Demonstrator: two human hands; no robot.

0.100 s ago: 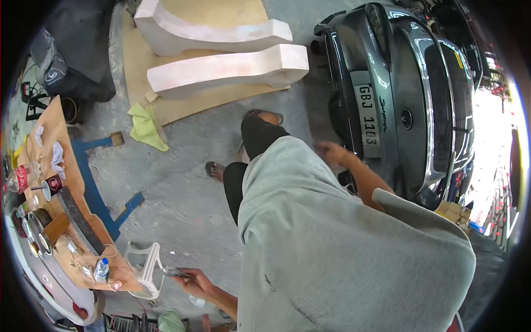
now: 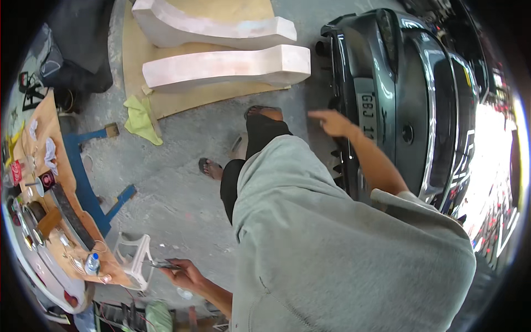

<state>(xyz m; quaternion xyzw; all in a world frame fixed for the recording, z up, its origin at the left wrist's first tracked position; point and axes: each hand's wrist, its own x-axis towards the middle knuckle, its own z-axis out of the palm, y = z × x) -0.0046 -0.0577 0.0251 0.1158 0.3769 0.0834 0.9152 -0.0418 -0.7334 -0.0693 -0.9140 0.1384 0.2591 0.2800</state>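
My left hand (image 2: 188, 275) is closed round a thin, flat grey tool (image 2: 165, 265), perhaps a scraper; its exact kind is too small to tell. That tool reaches toward a white plastic stool (image 2: 133, 259). On the other side of my body, my right hand (image 2: 332, 123) holds nothing. Its index finger is stretched out while the other fingers look partly curled, and it hangs over the floor beside the rear of a dark grey car (image 2: 406, 105). Two long, curved, pinkish-white shaped pieces (image 2: 229, 63) lie on a tan board (image 2: 182, 105) ahead of me.
A yellow-green cloth (image 2: 142, 119) lies on the floor by the board. To the left, a brown-covered table (image 2: 69, 205) with blue legs (image 2: 88, 185) carries a water bottle (image 2: 92, 264), a dark curved strip (image 2: 72, 216) and other items. My sandalled feet (image 2: 265, 112) stand on grey concrete.
My right hand has swung outward from my body, and its index finger now shows stretched out. The left hand keeps its grip on the tool. The whole view has shifted slightly.
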